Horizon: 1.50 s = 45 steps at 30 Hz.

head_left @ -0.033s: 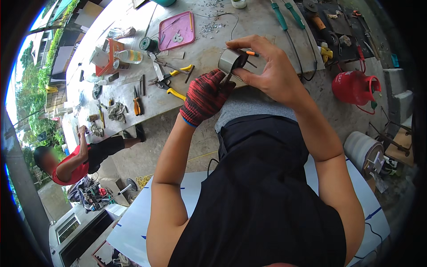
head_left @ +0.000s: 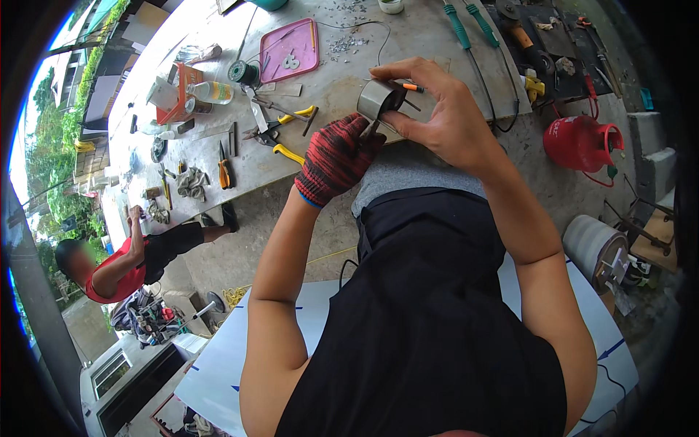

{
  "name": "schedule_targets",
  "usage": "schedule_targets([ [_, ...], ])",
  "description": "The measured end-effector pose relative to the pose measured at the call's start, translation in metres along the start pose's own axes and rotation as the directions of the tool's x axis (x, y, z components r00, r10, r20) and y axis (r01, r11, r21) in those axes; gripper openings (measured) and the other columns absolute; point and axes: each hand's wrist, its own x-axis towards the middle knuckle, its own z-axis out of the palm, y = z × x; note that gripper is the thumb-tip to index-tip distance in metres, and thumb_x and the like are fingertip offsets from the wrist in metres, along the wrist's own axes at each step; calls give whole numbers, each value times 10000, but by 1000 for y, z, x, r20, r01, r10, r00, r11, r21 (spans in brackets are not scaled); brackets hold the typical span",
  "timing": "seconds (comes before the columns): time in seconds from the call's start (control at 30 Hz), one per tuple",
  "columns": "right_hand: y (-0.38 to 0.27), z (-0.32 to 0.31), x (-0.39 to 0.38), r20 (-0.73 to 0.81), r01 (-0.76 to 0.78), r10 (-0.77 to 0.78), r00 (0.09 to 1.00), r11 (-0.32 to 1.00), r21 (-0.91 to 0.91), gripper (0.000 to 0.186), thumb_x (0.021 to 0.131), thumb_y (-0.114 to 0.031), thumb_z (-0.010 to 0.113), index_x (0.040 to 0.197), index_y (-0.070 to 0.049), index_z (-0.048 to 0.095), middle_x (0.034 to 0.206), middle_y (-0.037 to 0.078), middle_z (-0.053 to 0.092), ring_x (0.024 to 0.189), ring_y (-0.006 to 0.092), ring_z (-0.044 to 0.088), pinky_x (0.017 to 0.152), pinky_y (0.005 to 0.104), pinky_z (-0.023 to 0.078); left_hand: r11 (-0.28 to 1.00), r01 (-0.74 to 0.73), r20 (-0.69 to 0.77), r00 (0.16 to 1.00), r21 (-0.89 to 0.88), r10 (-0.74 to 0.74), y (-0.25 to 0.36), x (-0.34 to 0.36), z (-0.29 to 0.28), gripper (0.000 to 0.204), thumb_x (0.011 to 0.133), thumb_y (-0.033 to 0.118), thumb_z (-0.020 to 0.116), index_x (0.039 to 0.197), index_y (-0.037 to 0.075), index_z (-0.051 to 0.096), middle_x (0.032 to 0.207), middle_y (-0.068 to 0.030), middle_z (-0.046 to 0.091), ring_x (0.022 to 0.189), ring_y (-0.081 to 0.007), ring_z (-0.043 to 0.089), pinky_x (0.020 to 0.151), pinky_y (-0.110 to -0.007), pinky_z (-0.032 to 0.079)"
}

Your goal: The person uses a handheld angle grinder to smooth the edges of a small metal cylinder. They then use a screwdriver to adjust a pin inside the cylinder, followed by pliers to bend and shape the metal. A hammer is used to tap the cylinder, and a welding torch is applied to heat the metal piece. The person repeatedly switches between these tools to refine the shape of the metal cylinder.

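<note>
My right hand [head_left: 448, 109], bare, grips a short grey metal cylinder [head_left: 377, 99] between thumb and fingers above the near edge of the worktable. Beside the cylinder, thin rods and an orange-tipped piece [head_left: 412, 87] show near my fingers. My left hand [head_left: 337, 156], in a red and black knitted glove, is closed just below and left of the cylinder. A dark narrow metal piece [head_left: 371, 131] sticks out at its fingertips, close to the cylinder's lower rim; its kind is hidden by the glove. Yellow-handled cutters [head_left: 273, 135] lie on the table left of my gloved hand.
On the worktable [head_left: 331, 87] are a pink tray [head_left: 290, 52], a wire spool [head_left: 242, 72], a plastic bottle [head_left: 211, 92], and orange-handled pliers [head_left: 224, 173]. Green-handled cables [head_left: 459, 33] run down on the right, near a red gas cylinder [head_left: 579, 143]. Another person [head_left: 120, 269] stands at the left.
</note>
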Motion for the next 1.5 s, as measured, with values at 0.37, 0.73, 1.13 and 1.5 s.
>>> schedule_targets([
  [0.37, 0, -8, -4, 43, -66, 66, 997, 998, 0, 479, 845, -78, 769, 1308, -30, 656, 1262, 78, 703, 1214, 194, 624, 1088, 343, 437, 983, 103, 92, 992, -151, -90, -1, -3, 4, 191, 920, 191, 727, 1037, 46, 688, 913, -179, 708, 837, -404, 701, 711, -445, 556],
  [0.73, 130, -45, 52, -298, -344, 307, 904, 936, -77, 409, 946, -249, 737, 1270, -6, 684, 1082, 88, 759, 978, 159, 704, 888, 325, 555, 907, 293, 40, 955, -301, -295, -32, -21, 22, 159, 951, 194, 717, 927, 43, 676, 776, -153, 675, 723, -352, 680, 658, -406, 529],
  [1.13, 309, -36, 169, -545, -511, 331, 770, 832, -216, 467, 851, -332, 858, 1094, 44, 724, 928, 93, 741, 694, 139, 700, 590, 293, 576, 833, 371, -45, 904, -411, -426, -51, -30, 11, 225, 1058, 205, 602, 958, 6, 633, 818, -90, 725, 742, -161, 678, 734, -318, 534],
  [1.5, 322, -36, 197, -582, -511, 264, 769, 801, -311, 228, 862, -281, 774, 951, -71, 766, 875, 152, 762, 823, 323, 731, 764, 431, 574, 803, 402, -80, 873, -439, -481, -56, -19, 9, 140, 1004, 161, 675, 945, 36, 655, 801, -73, 711, 751, -147, 663, 704, -326, 533],
])
